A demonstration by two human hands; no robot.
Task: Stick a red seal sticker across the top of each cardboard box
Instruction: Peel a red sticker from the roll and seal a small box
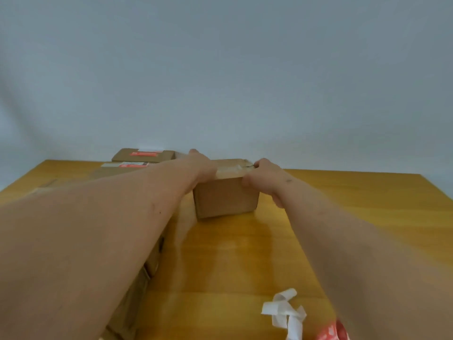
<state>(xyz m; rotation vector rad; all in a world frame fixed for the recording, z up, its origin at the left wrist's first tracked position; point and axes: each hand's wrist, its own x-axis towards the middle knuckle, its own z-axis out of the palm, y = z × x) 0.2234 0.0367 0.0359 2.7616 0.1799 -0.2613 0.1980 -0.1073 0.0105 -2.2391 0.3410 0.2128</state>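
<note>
**Both hands on the small box, far centre of table**

Fig. legend, head view. I see a small cardboard box (226,197) standing upright on the wooden table (343,204), far from the camera and roughly centre. Its brown front face is in view; the top is seen at a shallow angle w/ a pale strip (230,169) lying across it, colour not clear from here.

Left hand (199,168) rests over the box's top left edge, fingers reaching across the top toward the far side; fingertips mostly hidden, so I cannot tell how far they curl. Right hand (263,180) is at the top right corner, fingers curled, thumb and forefinger pinching at the right end of the strip; thumb side touches the upper front edge.

Behind and to the left, two flatter boxes each carry a red seal sticker on top: nearer sealed box (117,169) and farther sealed box (144,155), just beside each other. Another cardboard box (137,290) sits at near left, largely covered by the left forearm.

Near right, on the table: curled white backing strips (284,310), and touching them at the frame's bottom edge, a red sticker roll (331,332), only partly in view.
</note>
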